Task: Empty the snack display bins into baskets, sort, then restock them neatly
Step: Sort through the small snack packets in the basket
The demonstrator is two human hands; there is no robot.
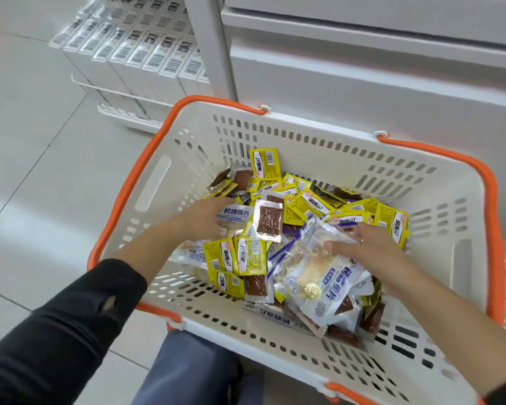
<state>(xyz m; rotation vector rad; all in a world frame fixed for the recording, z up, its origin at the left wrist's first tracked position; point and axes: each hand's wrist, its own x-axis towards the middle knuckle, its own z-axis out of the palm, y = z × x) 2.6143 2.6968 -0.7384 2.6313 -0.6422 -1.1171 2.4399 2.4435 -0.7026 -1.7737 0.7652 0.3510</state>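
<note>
Emptying looks done and sorting underway: in the white slotted plastic basket with orange handles (pixel 456 217), yellow snack sachets (pixel 301 206) and white-blue fish-slice packets (pixel 319 276) lie mixed, the left hand (pixel 208 217) resting fingers-down on the heap, grip unclear, and the right hand (pixel 362 244) pinching a fish-slice packet near the right wall.

Bright, even light; soft shadows; wide-angle bending at edges; slight blur throughout.
</note>
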